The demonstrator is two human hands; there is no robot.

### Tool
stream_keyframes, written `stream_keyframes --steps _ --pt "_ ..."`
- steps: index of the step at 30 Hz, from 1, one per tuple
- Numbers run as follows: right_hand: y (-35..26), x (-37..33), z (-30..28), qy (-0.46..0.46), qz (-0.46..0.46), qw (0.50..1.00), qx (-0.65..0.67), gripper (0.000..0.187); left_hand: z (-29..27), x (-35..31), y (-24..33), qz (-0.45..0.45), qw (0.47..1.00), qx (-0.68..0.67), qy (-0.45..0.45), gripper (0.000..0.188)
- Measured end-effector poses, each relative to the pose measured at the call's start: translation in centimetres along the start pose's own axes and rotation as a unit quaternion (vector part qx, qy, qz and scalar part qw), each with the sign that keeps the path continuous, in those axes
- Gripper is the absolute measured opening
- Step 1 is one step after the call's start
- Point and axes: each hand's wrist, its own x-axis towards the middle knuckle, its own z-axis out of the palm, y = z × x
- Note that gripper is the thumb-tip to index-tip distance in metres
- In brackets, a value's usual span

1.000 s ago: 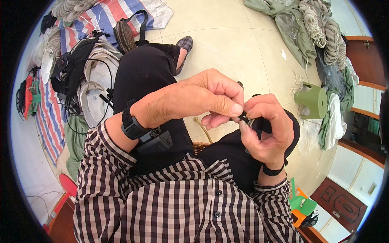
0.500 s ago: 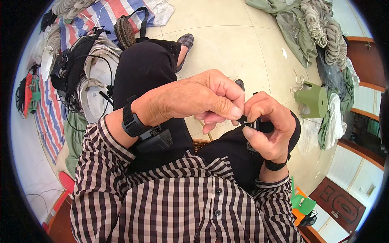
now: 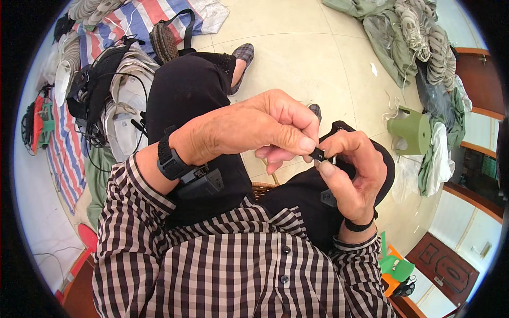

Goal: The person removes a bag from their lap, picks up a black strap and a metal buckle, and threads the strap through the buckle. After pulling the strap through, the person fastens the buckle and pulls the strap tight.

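A small black piece (image 3: 319, 155) with a bright metal-like edge spans the gap between my hands, above my lap. My left hand (image 3: 260, 126) pinches its left end between thumb and forefinger, the other fingers curled beneath. At its right end, the thumb and forefinger of my right hand (image 3: 356, 168) close on it. The fingertips cover most of the piece, so its exact kind cannot be told. A black strap (image 3: 169, 158) with a dark grey box (image 3: 199, 184) circles my left wrist, and a black band (image 3: 358, 226) my right.
Below my hands, a wicker basket (image 3: 262, 189) shows between my knees. Bundled pale oval pieces (image 3: 123, 124) and a black bag (image 3: 98, 87) lie to the left by a striped sheet (image 3: 63, 159). On the right are a green stool (image 3: 411, 132) and green sacks (image 3: 389, 47).
The black piece has turned a little between my fingers; more of its flat dark side shows, and less of the metal-like part. My right fingertips have shifted slightly on it.
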Motion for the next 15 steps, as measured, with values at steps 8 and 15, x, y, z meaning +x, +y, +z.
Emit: stream_keyframes --steps 8,15 --pt "0.4 0.0 0.8 0.045 -0.116 0.985 -0.118 0.02 -0.1 0.0 -0.3 -0.017 1.0 0.002 0.006 0.023" --pt "0.4 0.1 1.0 0.058 -0.105 0.985 -0.121 0.022 -0.1 0.0 -0.5 -0.029 0.999 -0.004 0.015 0.025"
